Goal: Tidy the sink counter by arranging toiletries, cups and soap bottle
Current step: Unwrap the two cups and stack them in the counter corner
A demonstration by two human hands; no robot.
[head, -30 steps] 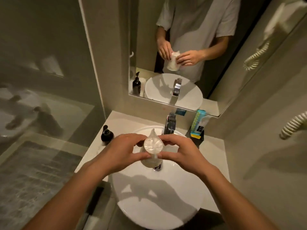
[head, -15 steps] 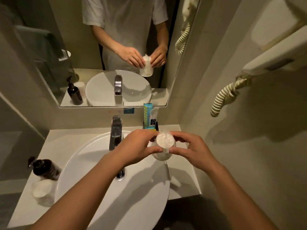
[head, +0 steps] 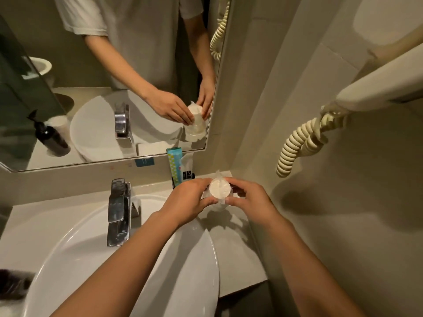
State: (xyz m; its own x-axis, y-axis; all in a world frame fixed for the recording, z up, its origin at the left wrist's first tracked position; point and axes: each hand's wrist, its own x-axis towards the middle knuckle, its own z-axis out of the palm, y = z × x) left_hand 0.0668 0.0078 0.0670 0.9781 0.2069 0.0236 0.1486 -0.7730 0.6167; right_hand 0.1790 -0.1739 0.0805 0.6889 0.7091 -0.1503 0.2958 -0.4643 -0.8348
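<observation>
A white cup in a clear plastic wrap is held between both hands above the counter's right rear corner. My left hand grips its left side and my right hand its right side. Just behind it a blue and white toiletry packet stands in a dark holder against the wall. The dark soap bottle shows blurred at the lower left edge, with a pale cup just below it.
A white basin fills the counter, with a chrome faucet at its back. A mirror hangs above. A wall hair dryer with a coiled cord sticks out on the right wall.
Both hands carried the wrapped cup from over the basin rightward and back to the counter's right rear corner. The view swung right, pushing the soap bottle to the left edge.
</observation>
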